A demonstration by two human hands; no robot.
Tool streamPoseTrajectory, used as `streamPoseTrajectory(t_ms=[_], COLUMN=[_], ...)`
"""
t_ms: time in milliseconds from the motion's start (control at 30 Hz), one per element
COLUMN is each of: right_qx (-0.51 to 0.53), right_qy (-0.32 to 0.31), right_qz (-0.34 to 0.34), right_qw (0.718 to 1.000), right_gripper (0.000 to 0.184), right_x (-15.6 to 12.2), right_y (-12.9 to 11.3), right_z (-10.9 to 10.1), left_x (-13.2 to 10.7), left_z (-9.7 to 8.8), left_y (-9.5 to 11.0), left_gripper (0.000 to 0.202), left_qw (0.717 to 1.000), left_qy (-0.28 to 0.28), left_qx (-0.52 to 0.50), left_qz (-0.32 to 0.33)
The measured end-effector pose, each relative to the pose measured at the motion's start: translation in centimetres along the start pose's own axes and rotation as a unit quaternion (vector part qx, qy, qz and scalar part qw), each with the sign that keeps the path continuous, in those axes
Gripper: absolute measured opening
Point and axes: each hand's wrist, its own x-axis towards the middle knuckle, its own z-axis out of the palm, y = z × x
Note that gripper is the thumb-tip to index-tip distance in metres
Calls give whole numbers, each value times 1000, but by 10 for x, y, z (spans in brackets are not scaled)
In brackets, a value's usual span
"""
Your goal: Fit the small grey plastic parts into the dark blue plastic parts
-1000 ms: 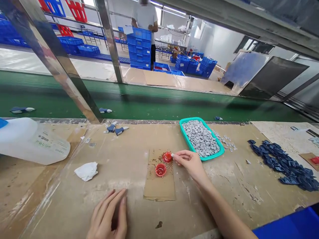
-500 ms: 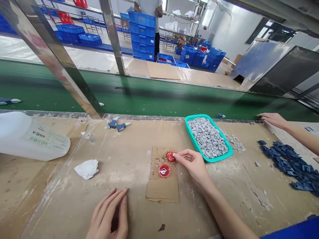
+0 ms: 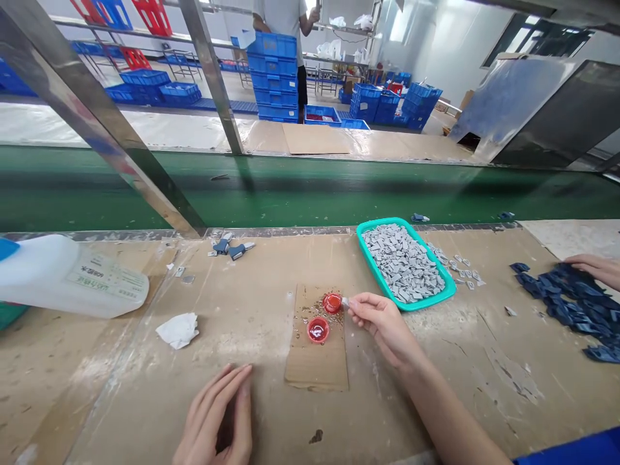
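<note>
My right hand (image 3: 387, 323) pinches a small light-grey plastic piece (image 3: 345, 301) between thumb and fingertips. It holds the piece just right of a small red cup (image 3: 332, 302) with red liquid in it. A second red cup (image 3: 318, 330), also with liquid, stands nearer to me on the same strip of cardboard (image 3: 317, 371). My left hand (image 3: 217, 413) rests on the table at the lower middle, fingers loosely bent and thumb apart, with nothing visible in it. Beyond my right hand lies a turquoise tray (image 3: 449, 285) heaped with similar grey pieces.
A white bottle (image 3: 106, 278) lies at left near a crumpled tissue (image 3: 178, 330). Several blue-and-grey parts (image 3: 236, 251) lie by the green conveyor belt (image 3: 290, 194). At right, another person's hand (image 3: 598, 266) is at a pile of dark-blue parts (image 3: 562, 297). A metal post (image 3: 121, 148) slants across the left.
My right hand has drawn slightly right, taking the grey piece away from the far cup. The other person's hand has moved from the belt edge to the dark-blue pile. My left hand stays resting.
</note>
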Motion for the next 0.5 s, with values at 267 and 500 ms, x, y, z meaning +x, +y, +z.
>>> streamPoseTrajectory(t_ms=[267, 500], right_qx=[116, -66], right_qy=[-49, 37], right_qz=[42, -132], right_qw=[991, 988], right_gripper=[22, 20], right_x=[-9, -22], right_y=[-6, -12], right_z=[-10, 4], left_x=[36, 187], left_z=[2, 56], left_y=[22, 98], left_gripper=[23, 23], left_qw=[983, 958], left_qy=[46, -16], left_qx=[-130, -285], left_qz=[-122, -43])
